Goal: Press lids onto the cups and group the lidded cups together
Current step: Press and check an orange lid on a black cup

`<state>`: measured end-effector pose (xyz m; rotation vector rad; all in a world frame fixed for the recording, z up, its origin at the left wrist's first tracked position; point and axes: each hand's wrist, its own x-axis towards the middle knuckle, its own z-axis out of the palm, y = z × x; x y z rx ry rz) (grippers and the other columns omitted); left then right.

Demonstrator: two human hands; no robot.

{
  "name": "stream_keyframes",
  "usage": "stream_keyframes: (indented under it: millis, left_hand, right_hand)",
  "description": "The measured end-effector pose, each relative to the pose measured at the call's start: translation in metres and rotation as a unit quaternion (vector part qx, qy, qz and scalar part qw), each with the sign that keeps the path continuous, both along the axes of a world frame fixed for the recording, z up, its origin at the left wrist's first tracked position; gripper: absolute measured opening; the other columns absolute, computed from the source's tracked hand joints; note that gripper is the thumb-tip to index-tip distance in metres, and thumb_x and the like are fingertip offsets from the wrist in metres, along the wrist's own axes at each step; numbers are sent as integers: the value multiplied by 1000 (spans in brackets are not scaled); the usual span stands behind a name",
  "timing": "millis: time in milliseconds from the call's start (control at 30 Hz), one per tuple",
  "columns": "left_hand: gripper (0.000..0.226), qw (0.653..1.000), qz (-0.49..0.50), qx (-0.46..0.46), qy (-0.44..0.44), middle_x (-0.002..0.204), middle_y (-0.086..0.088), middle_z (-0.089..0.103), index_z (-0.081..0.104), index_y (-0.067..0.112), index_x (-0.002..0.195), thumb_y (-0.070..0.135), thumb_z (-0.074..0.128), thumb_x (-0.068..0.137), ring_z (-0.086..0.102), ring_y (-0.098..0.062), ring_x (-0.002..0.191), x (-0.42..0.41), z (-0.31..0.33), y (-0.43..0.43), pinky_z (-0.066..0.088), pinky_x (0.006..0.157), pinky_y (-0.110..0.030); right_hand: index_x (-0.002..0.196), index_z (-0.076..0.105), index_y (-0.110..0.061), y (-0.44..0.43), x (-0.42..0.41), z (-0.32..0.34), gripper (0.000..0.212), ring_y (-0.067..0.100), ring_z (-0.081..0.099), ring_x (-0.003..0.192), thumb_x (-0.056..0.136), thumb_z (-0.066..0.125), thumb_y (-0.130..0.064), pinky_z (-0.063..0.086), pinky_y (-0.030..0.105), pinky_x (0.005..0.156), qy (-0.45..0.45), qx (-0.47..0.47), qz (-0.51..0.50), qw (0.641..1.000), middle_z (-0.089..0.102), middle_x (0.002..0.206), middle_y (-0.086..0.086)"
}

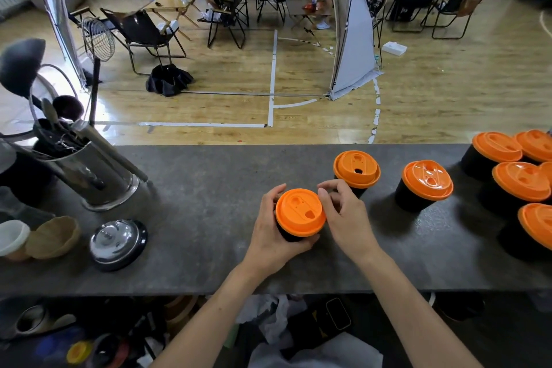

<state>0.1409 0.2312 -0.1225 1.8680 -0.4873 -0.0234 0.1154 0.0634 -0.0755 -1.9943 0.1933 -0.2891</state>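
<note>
Orange lid (300, 212) sits on black cup (291, 237), frame centre on desk (209, 188); left hand (270, 233) grips cup steady, right hand (343, 215) pinches lid rim (seating it, probably); lidded cups (521, 181) grouped right.

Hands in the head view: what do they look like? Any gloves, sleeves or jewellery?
They are a person's own hands, not a machine's. The left hand and the right hand wear no gloves, and no ring, watch or bracelet shows. The forearms are uncovered down to the bottom edge of the picture; no sleeve is in view.
</note>
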Motion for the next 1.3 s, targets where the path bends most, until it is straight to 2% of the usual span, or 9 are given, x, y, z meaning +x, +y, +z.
stream_keyframes:
  millis: [200, 333, 467, 633, 867, 1000, 1100, 1233, 1300]
  left_hand:
    - [97, 1000, -16, -8, 14, 134, 16, 52, 31, 34, 146, 18, 85, 67, 52, 0, 127, 2, 0, 1, 38, 103, -9]
    - [106, 999, -20, -23, 43, 135, 18, 54, 30, 27, 150, 29, 97, 67, 51, 6, 128, 2, 2, 0, 37, 103, -6]
    - [96, 999, -9, -24, 36, 130, 23, 58, 39, 25, 144, 25, 97, 68, 54, 3, 125, 3, 3, -2, 39, 101, -8]
    - [83, 999, -8, -24, 20, 123, 26, 62, 48, 28, 133, 21, 94, 64, 61, -4, 119, 5, 3, -1, 44, 98, -14]
    - [80, 998, -25, -27, 45, 121, 22, 64, 50, 26, 131, 10, 93, 66, 62, -8, 118, 7, 3, 2, 45, 99, -16]
    - [78, 992, -16, -52, 112, 118, 19, 67, 54, 22, 129, 23, 93, 62, 64, -9, 116, 8, 6, 3, 47, 98, -17]
    - [86, 960, 59, -166, 215, 113, 4, 75, 63, 20, 125, 47, 93, 49, 69, -21, 113, 8, 37, 6, 55, 91, -25]
    - [85, 952, 43, -227, 199, 108, -4, 78, 66, 14, 125, 50, 88, 52, 74, -19, 103, 18, 114, 2, 56, 80, -25]
    - [78, 950, 26, -251, 182, 102, -5, 79, 70, 14, 119, 50, 86, 51, 75, -16, 94, 22, 160, 0, 56, 72, -23]
  right_hand:
    - [111, 55, -23, 0, 4, 4, 13, 3, 68, 82, 106, 46, -32, 50, 18, 72, 49, 0, 17, 999, 73, 87, -7]
    - [109, 57, -22, 2, 2, 0, 17, 1, 69, 84, 103, 51, -36, 49, 20, 72, 51, 58, 10, 997, 74, 90, -7]
    - [113, 56, -21, -2, 2, -2, 16, 2, 68, 93, 106, 46, -31, 54, 20, 79, 53, 21, 36, 998, 73, 96, -7]
    - [113, 56, -20, -4, 6, -2, 20, 6, 65, 79, 109, 39, -30, 45, 20, 67, 77, 11, 58, 995, 69, 90, -5]
    - [106, 60, -18, 1, 5, -5, 34, 5, 67, 73, 99, 47, -48, 49, 19, 59, 82, 84, 44, 992, 72, 85, -4]
    - [100, 64, -17, -2, 4, -6, 28, 10, 66, 78, 107, 43, -35, 54, 29, 69, 72, 62, 61, 994, 70, 87, 4]
    - [100, 66, -16, 4, -6, 10, 34, 20, 61, 80, 103, 43, -40, 49, 27, 69, 54, 129, 63, 988, 64, 91, 19]
    - [121, 59, -23, 22, -15, 59, 50, 14, 67, 105, 90, 59, -62, 54, 31, 90, -12, 171, 106, 979, 70, 111, -4]
    - [126, 55, -21, 31, -12, 94, 61, 19, 69, 110, 81, 73, -58, 57, 37, 90, -66, 181, 112, 975, 70, 118, -3]
